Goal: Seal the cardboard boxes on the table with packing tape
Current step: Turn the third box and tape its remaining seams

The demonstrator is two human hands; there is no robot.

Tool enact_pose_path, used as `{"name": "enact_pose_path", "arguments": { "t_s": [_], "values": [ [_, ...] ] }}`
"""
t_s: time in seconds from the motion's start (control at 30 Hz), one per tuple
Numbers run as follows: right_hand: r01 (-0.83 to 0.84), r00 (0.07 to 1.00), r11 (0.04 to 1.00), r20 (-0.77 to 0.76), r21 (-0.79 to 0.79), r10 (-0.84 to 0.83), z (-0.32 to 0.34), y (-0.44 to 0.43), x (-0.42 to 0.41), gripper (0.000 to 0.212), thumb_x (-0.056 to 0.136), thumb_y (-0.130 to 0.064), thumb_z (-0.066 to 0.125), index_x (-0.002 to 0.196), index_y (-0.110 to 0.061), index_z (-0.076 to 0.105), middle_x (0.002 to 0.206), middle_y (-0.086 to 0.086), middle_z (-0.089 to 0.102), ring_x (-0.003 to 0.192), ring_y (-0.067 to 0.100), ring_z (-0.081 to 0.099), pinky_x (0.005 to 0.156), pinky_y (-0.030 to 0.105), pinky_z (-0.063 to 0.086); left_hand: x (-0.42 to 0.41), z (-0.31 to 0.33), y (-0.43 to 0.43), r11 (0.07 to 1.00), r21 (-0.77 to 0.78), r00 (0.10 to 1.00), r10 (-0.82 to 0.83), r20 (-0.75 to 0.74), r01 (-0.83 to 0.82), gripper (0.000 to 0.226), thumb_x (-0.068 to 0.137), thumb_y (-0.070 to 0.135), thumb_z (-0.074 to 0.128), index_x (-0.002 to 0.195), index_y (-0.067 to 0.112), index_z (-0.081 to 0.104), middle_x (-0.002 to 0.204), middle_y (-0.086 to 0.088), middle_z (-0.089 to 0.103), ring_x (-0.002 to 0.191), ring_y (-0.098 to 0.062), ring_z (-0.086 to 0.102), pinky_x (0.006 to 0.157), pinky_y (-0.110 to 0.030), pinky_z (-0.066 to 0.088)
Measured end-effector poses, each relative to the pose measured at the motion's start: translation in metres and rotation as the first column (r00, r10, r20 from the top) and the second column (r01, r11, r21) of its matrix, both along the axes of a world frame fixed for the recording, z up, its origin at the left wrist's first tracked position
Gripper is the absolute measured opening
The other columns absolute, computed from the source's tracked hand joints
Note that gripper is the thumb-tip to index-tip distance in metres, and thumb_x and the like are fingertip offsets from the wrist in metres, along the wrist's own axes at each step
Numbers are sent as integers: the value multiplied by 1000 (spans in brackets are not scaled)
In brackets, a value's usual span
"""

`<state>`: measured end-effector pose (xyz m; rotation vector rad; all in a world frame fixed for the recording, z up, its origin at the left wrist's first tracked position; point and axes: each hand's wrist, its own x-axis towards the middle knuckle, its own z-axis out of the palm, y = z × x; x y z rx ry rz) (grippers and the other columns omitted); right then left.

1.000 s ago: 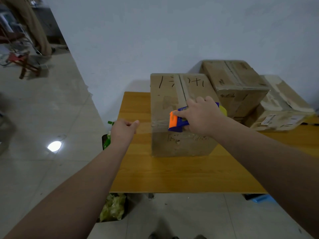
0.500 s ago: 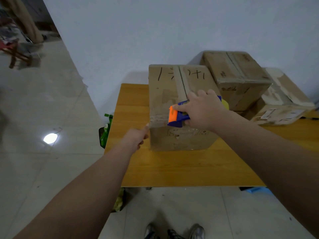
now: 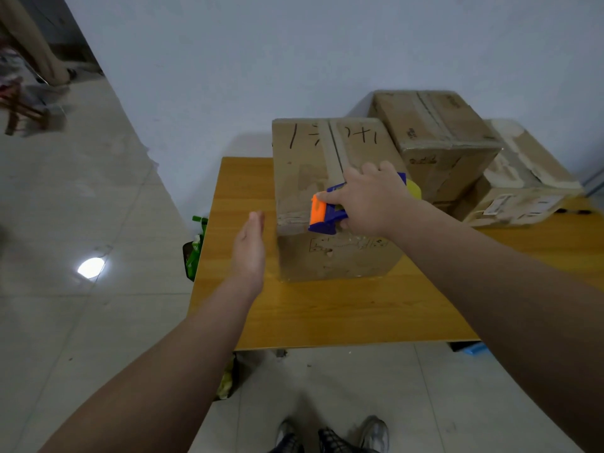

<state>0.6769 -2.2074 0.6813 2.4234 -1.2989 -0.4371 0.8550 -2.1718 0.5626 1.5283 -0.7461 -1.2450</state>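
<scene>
A tall cardboard box [image 3: 304,165] with black marker strokes on top stands on the wooden table [image 3: 327,308]. My right hand [image 3: 372,199] grips a blue and orange tape dispenser [image 3: 322,215] pressed at the box's near top edge, where a strip of tape crosses the front face. Just left of the box hovers my left hand [image 3: 250,246], its fingers straight and together, close to the box's left side. Whether it touches the box I cannot tell.
Two more cardboard boxes sit behind on the right: one [image 3: 434,138] against the wall, and a worn one [image 3: 523,178] with labels. A bin with green contents [image 3: 195,250] stands by the table's left edge. My shoes [image 3: 330,436] show below.
My left hand swung in from the left, touched the box's near left corner, and now stands flat beside its left side. The dispenser stays at the front top edge.
</scene>
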Motion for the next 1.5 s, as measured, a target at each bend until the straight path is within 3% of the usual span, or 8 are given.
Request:
{"name": "enact_pose_path", "arguments": {
  "t_s": [0.07,0.27,0.5,0.7,0.9,1.1,1.3,1.5],
  "values": [
    [0,1000,1000,7,-7,1,0,0,-1,58,93,-48,51,145,-40,27,124,8,51,110,29,50,87,42,38,-12,-2,4,994,-45,977,-108,-183,102,65,91,69,20,145,34,34,148,14,35,138,-9,29,114,-34,19],
    [4,1000,1000,12,3,-4,-1,1,-2,54,94,-47,50,143,-40,30,123,9,52,110,29,50,88,43,38,-28,-31,15,978,46,977,-201,-70,205,70,86,71,0,149,42,8,159,7,10,146,-18,7,114,-44,7],
    [-9,1000,1000,9,-8,9,-1,0,-2,55,94,-48,50,144,-40,29,120,9,52,107,29,51,86,43,39,24,-36,11,956,84,887,-291,359,280,51,101,48,24,150,33,21,158,5,15,145,-17,13,115,-38,14],
    [-10,1000,1000,19,-11,10,-3,0,-4,53,95,-46,48,144,-40,29,120,9,52,107,29,51,86,42,38,43,-8,-22,701,-44,361,-311,879,712,76,94,14,55,150,32,8,154,16,-9,145,-11,0,119,-37,10],
    [-12,1000,1000,12,-9,13,-1,-1,-3,53,95,-47,48,143,-41,29,120,10,51,107,29,51,85,42,38,47,3,-51,571,138,-40,-182,983,810,87,85,31,65,150,28,6,151,12,-8,139,-6,-8,114,-30,-3],
    [-8,1000,1000,-2,11,8,1,-4,-1,54,94,-48,49,144,-42,28,120,10,51,107,30,50,85,41,38,39,-8,-48,613,99,-39,-110,993,784,97,77,35,75,151,24,12,159,2,9,145,-17,3,117,-36,7],
    [-15,1000,1000,-2,22,15,3,-2,-2,58,94,-51,47,147,-42,24,124,9,48,108,29,49,86,41,38,42,-7,-39,557,-63,77,-2,997,828,56,93,40,43,143,20,29,148,-1,35,138,-18,21,114,-39,17],
    [-11,1000,1000,-5,27,11,2,-4,-2,58,94,-52,45,147,-41,24,127,10,47,109,29,50,87,42,39,34,-13,-35,454,-178,114,166,980,873,38,85,2,56,123,3,59,124,-14,61,115,-28,59,99,-47,43]
  ]
}}
